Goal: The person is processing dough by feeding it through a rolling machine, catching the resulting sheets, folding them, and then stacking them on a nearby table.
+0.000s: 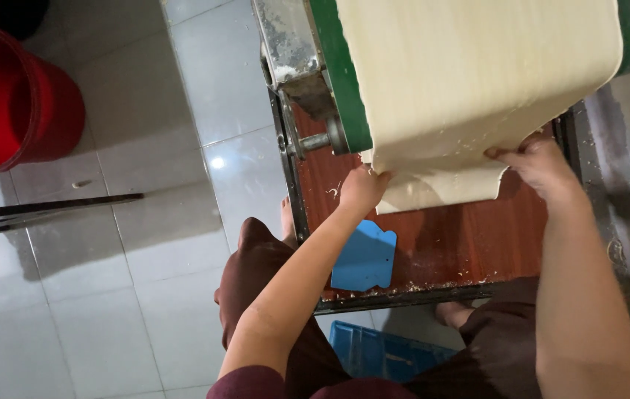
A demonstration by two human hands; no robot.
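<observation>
A wide pale sheet of dough (470, 81) hangs down off the green roller (344, 81) of a metal machine. My left hand (363, 188) pinches the sheet's lower left corner. My right hand (540, 166) grips its lower right edge, thumb over the front. The bottom of the sheet folds onto a reddish-brown board (463, 236) dusted with flour. A blue plastic scraper (365, 257) lies flat on that board, just below my left wrist.
A red bucket (12, 96) stands on the white tiled floor at the far left. A dark rod (49, 208) lies across the tiles. A blue crate (381, 353) sits on the floor under the board, between my knees and bare feet.
</observation>
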